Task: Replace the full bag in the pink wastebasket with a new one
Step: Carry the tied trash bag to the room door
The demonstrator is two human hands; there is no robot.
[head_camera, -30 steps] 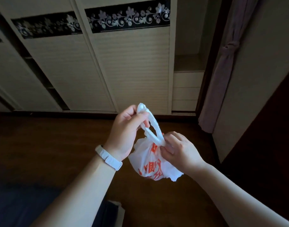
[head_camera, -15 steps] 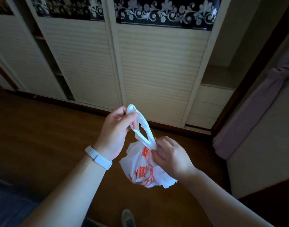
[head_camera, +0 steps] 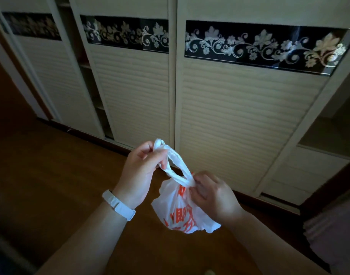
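Observation:
A full white plastic bag with orange print (head_camera: 182,213) hangs in the air between my hands, above the wooden floor. My left hand (head_camera: 142,169), with a white band on its wrist, grips the top of the bag's twisted handles (head_camera: 176,159) and holds them up. My right hand (head_camera: 209,193) pinches the handles lower down, at the bag's neck. The pink wastebasket is not in view.
A cream wardrobe with sliding slatted doors (head_camera: 239,120) and a black floral band stands straight ahead. Its open shelves and drawers (head_camera: 317,167) are at the right. A mauve curtain (head_camera: 336,231) hangs at the lower right. Brown wooden floor (head_camera: 51,185) spreads to the left.
The view has swung left and closer to the wardrobe. Both hands keep their hold on the bag's handles, which stay stretched between them.

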